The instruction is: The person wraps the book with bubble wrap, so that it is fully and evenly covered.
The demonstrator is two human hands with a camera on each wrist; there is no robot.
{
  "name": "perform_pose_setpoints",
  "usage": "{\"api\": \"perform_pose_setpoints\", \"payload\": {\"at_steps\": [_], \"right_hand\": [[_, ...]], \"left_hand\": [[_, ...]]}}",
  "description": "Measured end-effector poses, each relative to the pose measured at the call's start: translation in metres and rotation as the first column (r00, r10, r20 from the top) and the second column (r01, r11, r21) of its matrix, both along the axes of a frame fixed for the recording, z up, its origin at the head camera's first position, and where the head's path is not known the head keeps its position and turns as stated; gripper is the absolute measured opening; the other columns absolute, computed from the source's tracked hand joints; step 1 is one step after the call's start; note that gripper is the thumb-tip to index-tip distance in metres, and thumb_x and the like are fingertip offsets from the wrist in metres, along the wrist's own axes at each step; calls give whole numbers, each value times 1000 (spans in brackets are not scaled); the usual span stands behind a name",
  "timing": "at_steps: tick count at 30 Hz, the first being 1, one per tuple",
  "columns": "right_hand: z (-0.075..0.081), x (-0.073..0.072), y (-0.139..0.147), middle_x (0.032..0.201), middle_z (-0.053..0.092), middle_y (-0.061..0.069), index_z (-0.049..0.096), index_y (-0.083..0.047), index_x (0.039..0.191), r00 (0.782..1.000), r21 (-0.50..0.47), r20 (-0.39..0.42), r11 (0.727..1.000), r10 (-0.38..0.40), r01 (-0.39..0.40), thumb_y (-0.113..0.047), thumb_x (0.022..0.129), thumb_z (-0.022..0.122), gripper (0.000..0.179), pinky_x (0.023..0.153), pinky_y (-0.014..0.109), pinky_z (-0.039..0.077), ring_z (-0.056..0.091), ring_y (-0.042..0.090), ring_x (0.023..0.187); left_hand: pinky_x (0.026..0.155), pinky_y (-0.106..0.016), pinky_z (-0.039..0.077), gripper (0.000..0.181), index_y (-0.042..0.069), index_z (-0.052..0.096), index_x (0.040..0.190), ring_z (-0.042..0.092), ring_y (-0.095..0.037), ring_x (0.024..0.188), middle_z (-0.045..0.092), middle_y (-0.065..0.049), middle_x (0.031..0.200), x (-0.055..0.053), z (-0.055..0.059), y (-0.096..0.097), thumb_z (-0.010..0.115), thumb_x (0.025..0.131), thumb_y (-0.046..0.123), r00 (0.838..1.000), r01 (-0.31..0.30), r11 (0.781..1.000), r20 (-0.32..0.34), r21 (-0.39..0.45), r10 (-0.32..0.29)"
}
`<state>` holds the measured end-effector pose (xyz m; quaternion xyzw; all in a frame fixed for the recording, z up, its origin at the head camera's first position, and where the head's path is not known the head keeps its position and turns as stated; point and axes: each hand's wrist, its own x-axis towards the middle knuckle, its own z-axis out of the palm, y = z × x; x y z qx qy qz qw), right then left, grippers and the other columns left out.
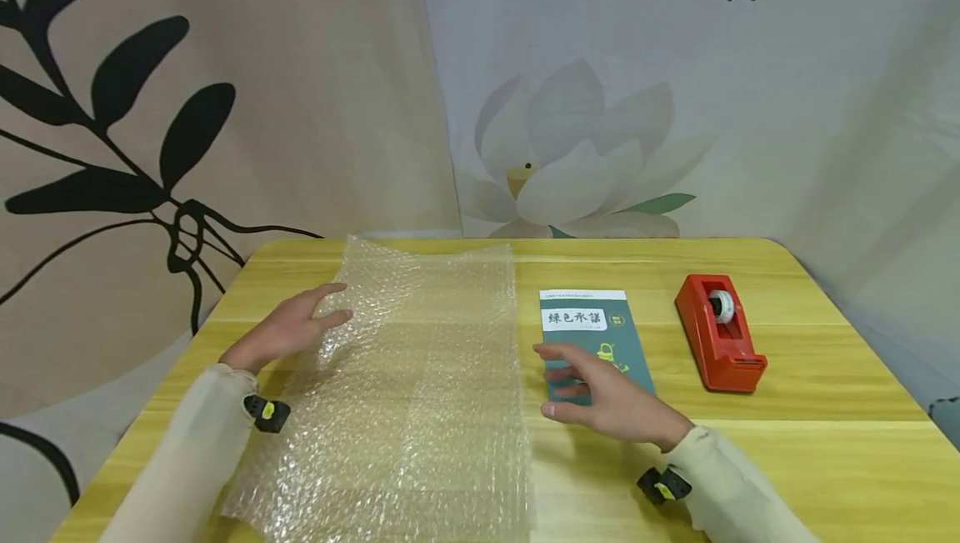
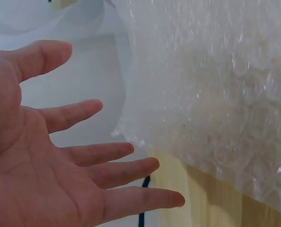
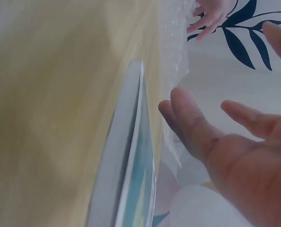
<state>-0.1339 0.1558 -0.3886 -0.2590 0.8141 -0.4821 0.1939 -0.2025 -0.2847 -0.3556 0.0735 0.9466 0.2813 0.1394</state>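
A large sheet of bubble wrap [image 1: 420,384] lies spread over the left and middle of the table. My left hand [image 1: 292,328] is at its upper left edge, with fingers spread and nothing held; in the left wrist view the palm [image 2: 41,175] faces the camera beside the wrap [image 2: 211,94]. To the right of the wrap lies a teal book [image 1: 592,330] with a white title label. My right hand [image 1: 600,393] hovers over its lower part, fingers apart and holding nothing. In the right wrist view the book's page edge [image 3: 114,156] shows below the fingers.
A red tape dispenser [image 1: 722,334] with a roll of tape [image 1: 722,306] stands right of the book. The yellow wooden table [image 1: 825,460] ends at a printed curtain [image 1: 337,93] behind it. Both wrists wear small black cameras [image 1: 663,486].
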Motion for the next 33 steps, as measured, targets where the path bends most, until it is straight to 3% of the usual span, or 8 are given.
{"api": "perform_pose_setpoints", "payload": {"at_steps": [9, 14, 18, 28, 33], "right_hand": [[4, 5, -10, 152, 40, 26, 35, -3, 152, 987, -89, 147, 995, 64, -52, -23, 99, 65, 65, 92, 24, 56, 60, 38, 124], [1, 8, -15, 147, 44, 23, 38, -6, 151, 973, -106, 210, 992, 96, -75, -23, 98, 66, 61, 91, 23, 55, 65, 27, 114], [-2, 10, -19, 139, 50, 23, 41, -5, 148, 960, -133, 253, 987, 121, -90, -23, 98, 66, 59, 91, 25, 55, 69, 27, 105], [-7, 19, -31, 125, 55, 26, 44, 7, 141, 862, -294, 457, 952, 219, -85, -18, 101, 59, 49, 83, 40, 62, 72, 21, 90], [-9, 26, -37, 120, 56, 20, 46, 10, 138, 841, -313, 491, 947, 229, -75, -15, 101, 58, 46, 79, 35, 62, 69, 18, 86]], "left_hand": [[111, -72, 32, 69, 5, 27, 157, 29, -55, 144, 21, -30, 163, -13, -3, -7, 44, 105, 47, 997, -53, 998, 64, 29, 52], [111, -71, 32, 65, 4, 34, 154, 28, -54, 145, 23, -30, 163, -16, -5, -8, 45, 105, 46, 994, -89, 995, 75, 44, 86], [111, -68, 36, 59, 1, 42, 149, 34, -52, 142, 31, -30, 159, -16, -8, -10, 44, 106, 42, 991, -112, 993, 78, 28, 110], [104, -59, 45, 55, -7, 49, 142, 47, -45, 133, 44, -30, 150, -17, -16, -13, 47, 105, 35, 987, -135, 991, 89, 23, 133], [102, -55, 48, 53, -6, 54, 138, 51, -41, 128, 48, -29, 148, -19, -14, -12, 54, 103, 33, 986, -139, 990, 98, 28, 135]]}}
